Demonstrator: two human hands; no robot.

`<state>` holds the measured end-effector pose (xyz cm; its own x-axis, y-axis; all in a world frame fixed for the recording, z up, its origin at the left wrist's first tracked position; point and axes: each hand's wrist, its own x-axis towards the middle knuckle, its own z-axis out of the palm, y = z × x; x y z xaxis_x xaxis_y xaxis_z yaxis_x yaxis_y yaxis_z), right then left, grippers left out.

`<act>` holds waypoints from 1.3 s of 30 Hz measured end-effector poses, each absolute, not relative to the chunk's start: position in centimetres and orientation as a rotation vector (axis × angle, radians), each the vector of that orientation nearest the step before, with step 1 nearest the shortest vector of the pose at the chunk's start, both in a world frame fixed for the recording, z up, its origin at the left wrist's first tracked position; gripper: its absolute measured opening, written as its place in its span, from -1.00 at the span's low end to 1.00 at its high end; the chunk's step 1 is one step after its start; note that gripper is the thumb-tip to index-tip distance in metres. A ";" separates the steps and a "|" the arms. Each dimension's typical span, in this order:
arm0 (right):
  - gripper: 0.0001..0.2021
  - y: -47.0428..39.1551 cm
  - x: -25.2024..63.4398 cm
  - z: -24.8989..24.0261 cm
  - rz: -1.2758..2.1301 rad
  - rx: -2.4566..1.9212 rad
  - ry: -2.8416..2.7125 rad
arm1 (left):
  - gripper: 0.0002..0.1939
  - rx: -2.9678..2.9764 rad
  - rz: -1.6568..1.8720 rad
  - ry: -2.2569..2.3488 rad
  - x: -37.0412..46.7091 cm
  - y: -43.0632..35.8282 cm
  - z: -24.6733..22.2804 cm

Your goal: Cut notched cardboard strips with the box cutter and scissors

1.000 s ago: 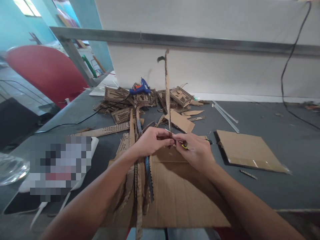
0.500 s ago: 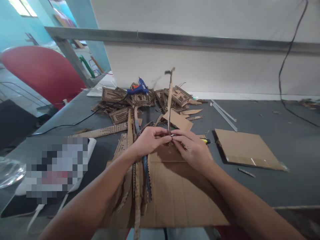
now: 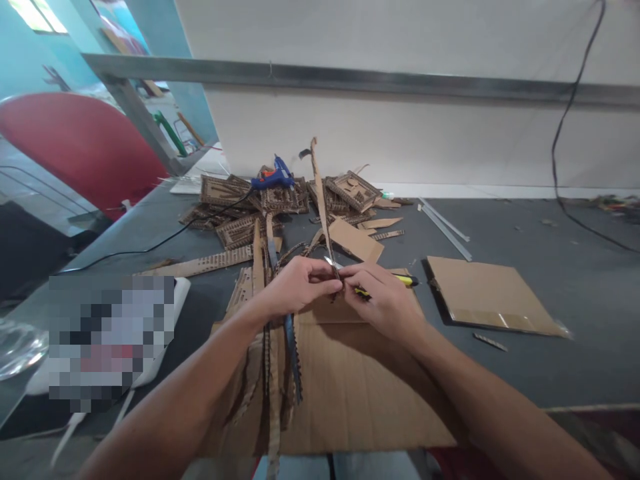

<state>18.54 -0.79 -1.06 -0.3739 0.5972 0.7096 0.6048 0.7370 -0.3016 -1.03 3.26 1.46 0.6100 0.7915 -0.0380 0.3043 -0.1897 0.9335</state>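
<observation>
With 12 o'clock straight ahead and the hands at the centre of the dial, a long cardboard strip (image 3: 319,183) stands up from between the fingers, leaning a little toward 11. The left hand (image 3: 300,287) pinches its lower end between thumb and fingers. The right hand (image 3: 383,293) is wrapped around a yellow-and-black utility knife (image 3: 407,281), its blade pointing toward 10 and crossing the strip (whether it bites in, I cannot tell). The fingertips of both hands nearly meet at the strip's foot, above a large cardboard sheet (image 3: 370,387) that reaches toward 6.

More cut strips (image 3: 274,400) lie on the sheet at 7, one of them bluish. A flat cardboard rectangle (image 3: 357,240) sits just beyond the hands at about 1. Behind it, from 11 to 12, small corrugated frames (image 3: 240,230) are heaped on the grey worktop (image 3: 550,247), with a blue glue gun (image 3: 274,177) resting on top. Clear plastic strips (image 3: 445,230) lie at 2, a taped cardboard panel (image 3: 493,293) at 3. At 8 is a white object, largely blurred out; at 10, a red chair (image 3: 85,147).
</observation>
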 end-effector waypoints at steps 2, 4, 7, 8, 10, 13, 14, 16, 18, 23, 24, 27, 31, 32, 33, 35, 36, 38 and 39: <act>-0.84 -0.7 18.5 -1.2 -0.007 -0.904 -2.048 | -0.81 1.768 0.560 0.873 -1.2 3.3 1.5; -0.89 -0.6 18.6 -1.3 0.014 -0.897 -2.042 | -0.82 1.786 0.549 0.850 -1.4 3.5 1.5; -0.93 -0.5 18.8 -1.3 0.033 -0.888 -2.065 | -0.83 1.761 0.546 0.813 -1.6 3.7 1.3; -0.92 -0.5 18.8 -1.4 0.030 -0.890 -2.071 | -0.84 1.724 0.564 0.807 -1.6 3.8 1.3; -0.91 -0.5 18.8 -1.4 0.019 -0.898 -2.075 | -0.82 1.645 0.611 0.819 -1.5 3.8 1.2; -0.90 -0.6 18.7 -1.6 0.003 -0.917 -2.084 | -0.80 1.625 0.629 0.869 -1.4 3.6 1.2; -0.90 -0.6 18.7 -1.6 -0.002 -0.923 -2.091 | -0.80 1.635 0.622 0.877 -1.3 3.5 1.3; -0.89 -0.7 18.7 -1.6 -0.007 -0.929 -2.124 | -0.79 1.648 0.616 0.878 -1.4 3.5 1.3; -0.89 -0.7 18.7 -1.5 -0.009 -0.932 -2.163 | -0.78 1.664 0.603 0.867 -1.4 3.5 1.2; -0.88 -0.7 18.6 -1.3 -0.001 -0.942 -2.184 | -0.77 1.725 0.573 0.852 -1.4 3.5 0.9; -0.87 -0.7 18.5 -1.3 0.008 -0.936 -2.175 | -0.78 1.732 0.569 0.850 -1.4 3.5 1.0; -0.86 -0.6 18.5 -1.3 0.037 -0.916 -2.145 | -0.81 1.764 0.553 0.855 -1.3 3.5 1.2; -0.85 -0.5 18.5 -1.4 0.077 -0.912 -2.101 | -0.79 1.850 0.524 0.848 -1.7 3.7 1.6; -0.85 -0.5 18.5 -1.5 0.093 -0.910 -2.090 | -0.78 1.869 0.511 0.838 -1.8 3.7 1.7; -0.85 -0.4 18.5 -1.5 0.111 -0.906 -2.086 | -0.78 1.876 0.498 0.826 -1.9 3.8 1.7; -0.85 -0.4 18.5 -1.5 0.127 -0.892 -2.087 | -0.77 1.832 0.486 0.816 -1.9 3.8 1.7; -0.86 -0.4 18.4 -1.5 0.126 -0.887 -2.088 | -0.75 1.779 0.497 0.823 -1.8 3.7 1.7; -0.86 -0.4 18.5 -1.5 0.109 -0.879 -2.074 | -0.73 1.637 0.555 0.849 -1.4 3.5 1.5; -0.86 -0.3 18.5 -1.4 0.102 -0.877 -2.064 | -0.73 1.570 0.591 0.864 -1.2 3.4 1.5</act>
